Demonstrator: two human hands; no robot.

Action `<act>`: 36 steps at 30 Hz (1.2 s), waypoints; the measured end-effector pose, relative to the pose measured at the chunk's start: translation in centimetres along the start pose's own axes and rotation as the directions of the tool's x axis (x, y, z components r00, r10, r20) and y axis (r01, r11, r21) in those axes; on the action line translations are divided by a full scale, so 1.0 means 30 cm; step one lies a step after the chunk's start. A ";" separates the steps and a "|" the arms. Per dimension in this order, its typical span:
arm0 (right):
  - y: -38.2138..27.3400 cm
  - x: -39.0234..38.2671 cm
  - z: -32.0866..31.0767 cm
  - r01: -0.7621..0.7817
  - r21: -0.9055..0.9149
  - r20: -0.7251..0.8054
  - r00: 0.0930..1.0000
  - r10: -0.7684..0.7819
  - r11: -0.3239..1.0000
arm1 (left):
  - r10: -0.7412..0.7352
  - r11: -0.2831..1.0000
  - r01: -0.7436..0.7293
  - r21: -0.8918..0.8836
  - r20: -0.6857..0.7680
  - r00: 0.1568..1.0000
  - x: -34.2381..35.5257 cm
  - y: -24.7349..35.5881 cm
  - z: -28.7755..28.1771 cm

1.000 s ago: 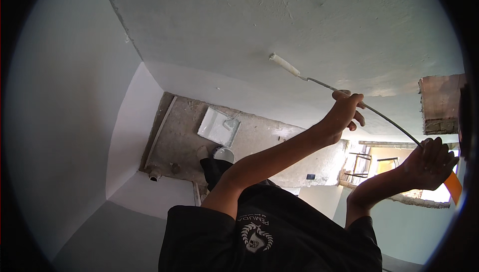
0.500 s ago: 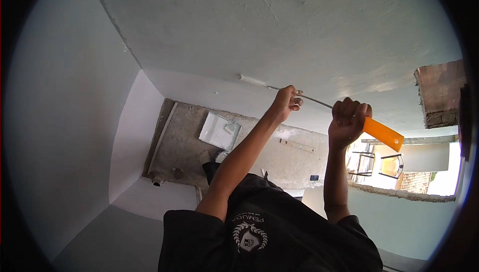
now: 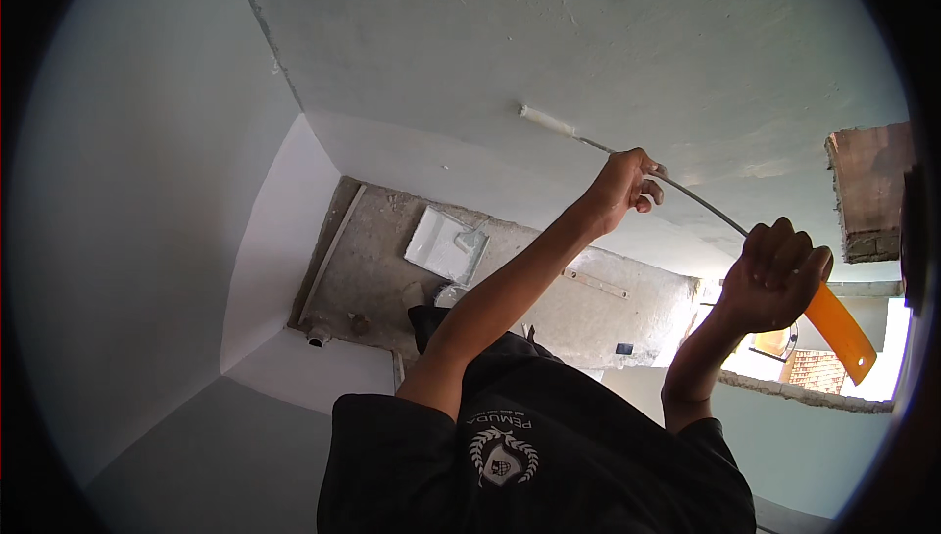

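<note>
A small white paint roller (image 3: 546,121) sits against the pale grey-green wall (image 3: 667,54), partway up the view. My left hand (image 3: 627,186) is curled loosely round its long metal rod (image 3: 706,203), some fingers partly apart, just below the roller's bend. Lower and to the right, my right hand (image 3: 779,274) is closed on the orange plastic handle (image 3: 838,333) at the rod's other end.
A white tray (image 3: 426,245) with another small roller lies on the rough concrete floor, beside a bucket (image 3: 451,294) near my foot. A long bar (image 3: 595,283), a pipe (image 3: 319,336) and a small dark object (image 3: 623,349) are there too. A rough-edged opening (image 3: 823,358) is at the right.
Roller and both hands went leftward half a second ago and have since moved back right; the roller is higher in view than then. Compared with a second ago, my right hand is higher and further left.
</note>
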State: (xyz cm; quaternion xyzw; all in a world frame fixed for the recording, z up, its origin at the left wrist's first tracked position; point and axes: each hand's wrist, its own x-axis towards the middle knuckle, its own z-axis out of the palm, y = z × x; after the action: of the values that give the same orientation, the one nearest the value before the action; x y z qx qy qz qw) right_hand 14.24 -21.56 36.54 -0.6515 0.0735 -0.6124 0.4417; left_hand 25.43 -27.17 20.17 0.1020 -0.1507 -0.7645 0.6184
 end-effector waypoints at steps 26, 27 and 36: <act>-0.118 0.241 0.038 0.086 -0.063 -0.036 0.995 -0.088 0.994 | 0.057 0.998 -0.059 0.036 0.070 0.996 0.008 0.133 0.184; -0.053 0.210 0.057 0.056 -0.024 -0.064 0.996 -0.057 0.998 | 0.054 0.998 -0.056 0.042 0.046 0.997 0.015 0.123 0.118; 0.427 -0.140 0.188 -0.232 -0.251 -0.129 0.970 0.205 0.940 | -0.072 0.997 0.064 -0.042 -0.211 0.975 -0.004 0.047 -0.524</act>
State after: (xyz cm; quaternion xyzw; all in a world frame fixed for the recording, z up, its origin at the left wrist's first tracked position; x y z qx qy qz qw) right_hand 23.82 -23.81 25.73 -0.6608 0.2486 -0.5762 0.4118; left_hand 32.13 -28.96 6.00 0.1775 -0.0670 -0.7725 0.6060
